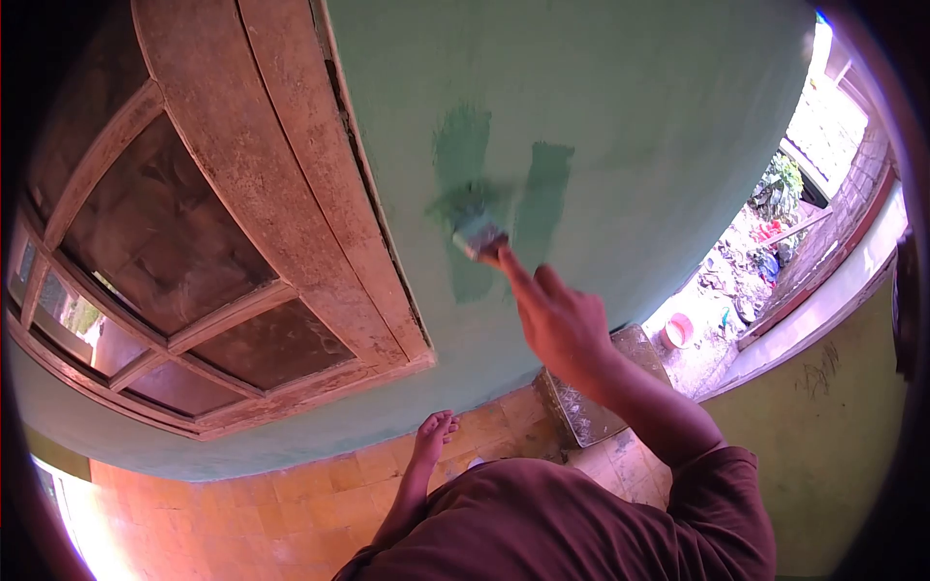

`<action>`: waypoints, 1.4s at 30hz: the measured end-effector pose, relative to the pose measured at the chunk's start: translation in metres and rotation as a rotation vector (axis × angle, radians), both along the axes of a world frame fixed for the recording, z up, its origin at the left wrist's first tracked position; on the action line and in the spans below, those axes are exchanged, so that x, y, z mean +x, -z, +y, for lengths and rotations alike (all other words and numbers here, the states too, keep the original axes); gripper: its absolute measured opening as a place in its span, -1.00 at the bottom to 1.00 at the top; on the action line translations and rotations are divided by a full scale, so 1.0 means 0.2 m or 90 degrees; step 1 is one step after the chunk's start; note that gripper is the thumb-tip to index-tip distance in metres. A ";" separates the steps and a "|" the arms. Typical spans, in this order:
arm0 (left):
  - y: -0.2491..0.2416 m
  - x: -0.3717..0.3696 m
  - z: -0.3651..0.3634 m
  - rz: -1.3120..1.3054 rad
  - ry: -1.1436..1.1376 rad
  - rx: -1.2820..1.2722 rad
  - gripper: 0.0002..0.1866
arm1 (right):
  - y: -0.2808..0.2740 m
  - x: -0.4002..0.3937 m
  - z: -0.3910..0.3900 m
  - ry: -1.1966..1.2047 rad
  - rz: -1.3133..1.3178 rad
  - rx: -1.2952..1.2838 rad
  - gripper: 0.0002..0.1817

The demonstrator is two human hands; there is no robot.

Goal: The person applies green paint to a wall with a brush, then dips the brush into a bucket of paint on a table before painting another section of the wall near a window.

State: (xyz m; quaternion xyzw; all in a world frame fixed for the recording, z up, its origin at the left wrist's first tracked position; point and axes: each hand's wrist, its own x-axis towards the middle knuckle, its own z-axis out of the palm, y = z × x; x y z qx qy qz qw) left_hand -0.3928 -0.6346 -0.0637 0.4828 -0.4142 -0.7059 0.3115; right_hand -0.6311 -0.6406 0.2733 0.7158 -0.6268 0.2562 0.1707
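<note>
My right hand (567, 324) is shut on a paintbrush (480, 235), its bristles against the green wall (659, 116). The brush head is blurred. Around it are darker green paint strokes: one patch (467, 140) runs above and below the brush, and another strip (541, 198) lies to its right. Low beside my body, my left hand (438, 431) has its fingers curled in, with nothing visible in them, above the tiled floor and apart from the wall.
A worn wooden window frame (320, 184) with glass panes borders the painted area on the left. Orange tiles (281, 513) cover the floor. By the doorway at right stands a low box-like block (601, 407). Outside are a pink bucket (677, 331) and scattered debris.
</note>
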 end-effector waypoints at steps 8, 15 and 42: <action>-0.03 0.01 0.00 -0.009 -0.008 0.004 -0.69 | -0.29 -0.05 -0.02 -0.093 0.040 0.283 -0.56; -0.02 0.01 -0.02 -0.003 -0.004 0.004 -0.69 | -0.83 -0.15 -0.03 -0.062 0.092 -0.105 -0.71; -0.04 -0.01 -0.08 -0.015 0.027 -0.001 -0.66 | 0.19 -0.38 0.07 -0.001 -0.158 0.296 -0.58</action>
